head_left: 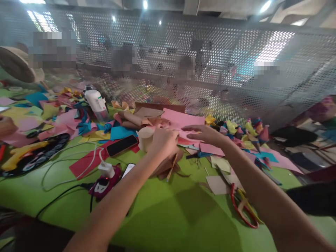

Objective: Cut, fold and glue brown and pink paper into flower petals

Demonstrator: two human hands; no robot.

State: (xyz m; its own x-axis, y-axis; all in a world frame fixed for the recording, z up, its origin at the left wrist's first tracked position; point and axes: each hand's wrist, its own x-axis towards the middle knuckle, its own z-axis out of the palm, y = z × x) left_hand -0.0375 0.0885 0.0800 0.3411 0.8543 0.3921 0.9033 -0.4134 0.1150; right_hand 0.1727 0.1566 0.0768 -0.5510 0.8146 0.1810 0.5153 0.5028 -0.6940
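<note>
My left hand (165,138) reaches over a pile of paper in the middle of the table, bent downward, its fingertips largely hidden. Right beside it stands a cream roll of tape (146,138). Below its wrist lie brown paper scraps (164,168) and a pencil (172,168). My right hand (203,134) hovers at or just over the pile's right side, fingers stretched out and holding nothing visible. Between and behind the hands is a large pink paper sheet (183,119); whether either hand touches it I cannot tell.
Red-handled scissors (244,206) lie below my right forearm. Near my left forearm are a power strip (105,183), a charger (106,169), cables and a phone (122,145). A white bottle (96,105) stands behind. Another person's hand (7,126) is at far left, near a yellow glue gun (23,154).
</note>
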